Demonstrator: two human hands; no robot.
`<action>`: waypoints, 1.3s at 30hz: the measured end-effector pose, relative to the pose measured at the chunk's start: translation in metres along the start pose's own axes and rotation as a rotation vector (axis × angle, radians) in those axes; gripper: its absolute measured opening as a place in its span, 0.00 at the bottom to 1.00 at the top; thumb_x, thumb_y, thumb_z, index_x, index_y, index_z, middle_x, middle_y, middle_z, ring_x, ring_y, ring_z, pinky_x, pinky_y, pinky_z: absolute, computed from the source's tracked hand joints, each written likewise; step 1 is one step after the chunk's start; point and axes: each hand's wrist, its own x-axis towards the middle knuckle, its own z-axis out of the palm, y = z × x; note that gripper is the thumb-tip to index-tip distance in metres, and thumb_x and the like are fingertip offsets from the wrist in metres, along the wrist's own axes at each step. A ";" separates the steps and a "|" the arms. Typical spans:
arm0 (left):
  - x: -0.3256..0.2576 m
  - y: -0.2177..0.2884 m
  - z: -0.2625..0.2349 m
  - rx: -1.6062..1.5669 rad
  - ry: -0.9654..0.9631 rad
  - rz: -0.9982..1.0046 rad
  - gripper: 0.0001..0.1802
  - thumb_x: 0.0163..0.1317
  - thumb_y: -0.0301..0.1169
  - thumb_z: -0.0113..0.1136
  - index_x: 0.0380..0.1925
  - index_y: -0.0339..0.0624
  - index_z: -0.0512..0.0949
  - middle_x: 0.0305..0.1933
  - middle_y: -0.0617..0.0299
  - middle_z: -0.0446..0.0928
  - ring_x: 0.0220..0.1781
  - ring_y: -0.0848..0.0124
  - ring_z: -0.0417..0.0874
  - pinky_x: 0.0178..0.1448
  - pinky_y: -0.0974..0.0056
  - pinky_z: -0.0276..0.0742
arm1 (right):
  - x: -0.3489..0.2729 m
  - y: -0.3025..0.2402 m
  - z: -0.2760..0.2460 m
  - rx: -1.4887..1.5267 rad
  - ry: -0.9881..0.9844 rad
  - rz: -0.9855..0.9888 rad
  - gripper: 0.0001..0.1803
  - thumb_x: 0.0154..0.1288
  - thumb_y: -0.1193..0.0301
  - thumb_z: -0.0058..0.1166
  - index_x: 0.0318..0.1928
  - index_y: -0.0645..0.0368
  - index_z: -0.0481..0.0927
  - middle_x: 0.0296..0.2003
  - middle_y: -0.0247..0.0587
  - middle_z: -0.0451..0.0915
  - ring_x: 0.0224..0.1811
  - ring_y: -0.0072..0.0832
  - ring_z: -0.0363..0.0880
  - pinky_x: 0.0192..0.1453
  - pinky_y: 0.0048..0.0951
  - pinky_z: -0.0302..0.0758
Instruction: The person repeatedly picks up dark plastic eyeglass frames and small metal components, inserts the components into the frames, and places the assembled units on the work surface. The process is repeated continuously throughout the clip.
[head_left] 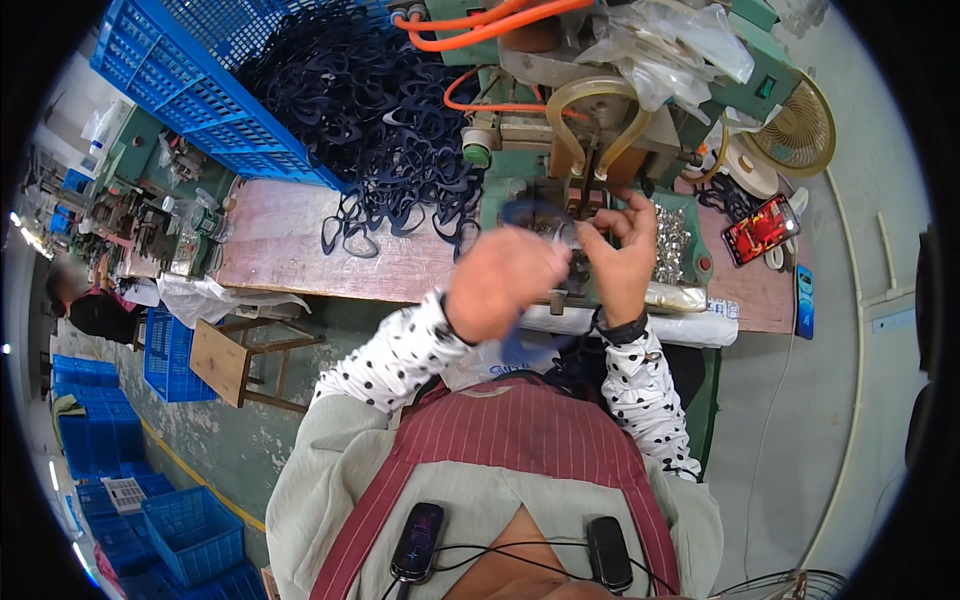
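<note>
My left hand is in front of the machine, smeared by motion, with its fingers closed. Dark blue blurred stretches of a band loop show above and below it, and the hand appears to grip that loop. Close to the press head of the green bench machine, my right hand has its thumb and fingers bent toward each other. Whatever lies between those fingertips is too small to make out. Beside the right hand, a green tray holds many small shiny metal pieces.
A blue crate lies tipped on the pink worktable, dark blue loops spilling out. At right are a phone with a lit screen and a small fan. A wooden stool and blue crates stand at left; another person is farther off.
</note>
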 end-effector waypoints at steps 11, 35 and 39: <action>-0.013 0.004 0.038 -0.132 -0.126 0.065 0.22 0.55 0.28 0.65 0.50 0.33 0.77 0.53 0.46 0.79 0.54 0.57 0.81 0.60 0.50 0.76 | 0.026 0.112 -0.144 -0.743 0.153 -0.080 0.15 0.58 0.77 0.59 0.48 0.62 0.78 0.37 0.44 0.83 0.38 0.32 0.83 0.43 0.29 0.77; -0.082 -0.088 -0.022 0.676 0.300 -0.573 0.08 0.54 0.21 0.59 0.35 0.39 0.80 0.36 0.55 0.76 0.40 0.54 0.74 0.45 0.56 0.68 | 0.020 0.113 -0.134 -0.729 0.155 -0.172 0.08 0.64 0.70 0.57 0.41 0.57 0.85 0.35 0.43 0.82 0.39 0.36 0.80 0.45 0.32 0.74; -0.076 -0.137 -0.048 0.815 0.123 -0.565 0.10 0.53 0.27 0.64 0.37 0.46 0.83 0.38 0.58 0.76 0.42 0.57 0.74 0.46 0.56 0.68 | 0.016 0.107 -0.129 -0.691 0.329 0.014 0.08 0.63 0.69 0.59 0.41 0.57 0.84 0.33 0.42 0.83 0.35 0.32 0.81 0.41 0.31 0.75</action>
